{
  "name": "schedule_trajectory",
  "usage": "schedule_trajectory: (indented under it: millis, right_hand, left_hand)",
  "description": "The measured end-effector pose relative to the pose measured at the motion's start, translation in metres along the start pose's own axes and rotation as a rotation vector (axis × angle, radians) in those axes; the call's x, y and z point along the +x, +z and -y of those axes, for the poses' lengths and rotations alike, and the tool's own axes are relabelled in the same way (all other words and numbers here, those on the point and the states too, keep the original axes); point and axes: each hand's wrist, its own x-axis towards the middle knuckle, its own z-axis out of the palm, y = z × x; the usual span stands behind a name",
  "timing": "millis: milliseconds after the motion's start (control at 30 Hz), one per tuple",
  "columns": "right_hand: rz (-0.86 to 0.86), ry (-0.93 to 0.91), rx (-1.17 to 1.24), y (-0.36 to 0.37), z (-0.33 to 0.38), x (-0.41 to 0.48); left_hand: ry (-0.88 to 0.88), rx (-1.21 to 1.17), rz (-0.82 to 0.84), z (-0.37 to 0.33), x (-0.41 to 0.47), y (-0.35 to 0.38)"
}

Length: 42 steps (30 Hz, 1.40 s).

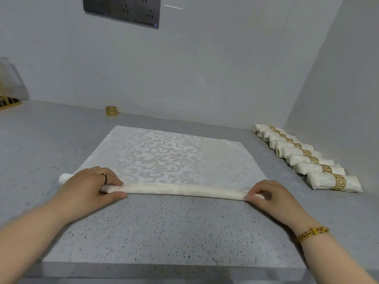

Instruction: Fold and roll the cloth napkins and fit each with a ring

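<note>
A white damask napkin [164, 154] lies spread on the grey speckled counter, its near edge rolled into a thin tube [184, 190] running left to right. My left hand [90, 185] grips the tube's left part, fingers over it and thumb under. My right hand [266, 196] pinches the tube's right end. A lone gold napkin ring [111, 110] stands by the back wall, beyond the napkin's far left corner.
Several rolled napkins with gold rings [307, 155] lie in a diagonal row along the right wall. A gold wire rack [8, 101] sits at the far left. The counter's front edge [164, 267] is close below my forearms. Dark sockets [123, 11] are on the wall.
</note>
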Motion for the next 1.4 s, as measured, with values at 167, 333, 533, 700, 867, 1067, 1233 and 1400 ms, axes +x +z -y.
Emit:
schedule_trajectory:
  millis: [167, 333, 533, 700, 867, 1067, 1233, 1400]
  right_hand:
    - [0.044, -0.012, -0.043, -0.009, 0.000, -0.008]
    - [0.053, 0.095, 0.040, -0.013, 0.002, -0.004]
    - [0.028, 0.097, -0.143, -0.003, 0.005, 0.008]
    - [-0.039, -0.001, -0.185, 0.003, 0.005, 0.009]
    - [0.019, -0.064, -0.090, 0.002, 0.004, -0.001]
    - [-0.023, -0.078, -0.095, 0.001, 0.003, -0.012]
    - [0.016, 0.102, 0.004, -0.006, 0.008, -0.003]
    - [0.085, 0.164, -0.129, -0.002, 0.013, 0.012]
  left_hand:
    - [0.019, 0.017, 0.020, -0.001, 0.000, -0.002]
    - [-0.065, -0.005, -0.028, 0.000, 0.002, 0.001]
    - [-0.188, -0.001, -0.045, -0.004, 0.010, 0.002]
    - [0.063, 0.150, -0.117, -0.003, 0.007, 0.005]
    - [0.023, -0.005, -0.008, -0.002, -0.001, 0.000]
    - [-0.008, 0.008, -0.024, 0.002, 0.000, 0.004]
    - [-0.021, 0.040, -0.008, -0.001, 0.005, 0.002]
    - [-0.164, 0.063, 0.127, -0.005, 0.021, -0.002]
